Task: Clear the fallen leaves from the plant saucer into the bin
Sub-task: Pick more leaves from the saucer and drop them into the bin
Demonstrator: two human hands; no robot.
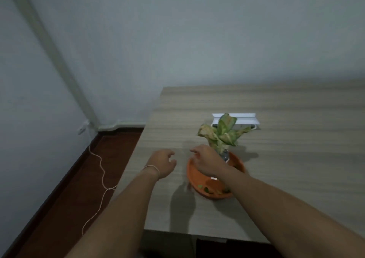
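— How many saucers on the table?
— One orange saucer, with one plant standing in it.
— And the fallen leaves?
— A small cluster of leaf scraps at the saucer's near edge (too blurred for an exact count).
— Hands?
— Two: one left hand, one right hand.
— Anything else?
— One white box behind the plant, and one cord on the floor.

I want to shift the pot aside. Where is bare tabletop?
The table is bare right of the orange saucer, and between its far edge and the white box. It is crowded left of the saucer, where the left hand and right hand hover.
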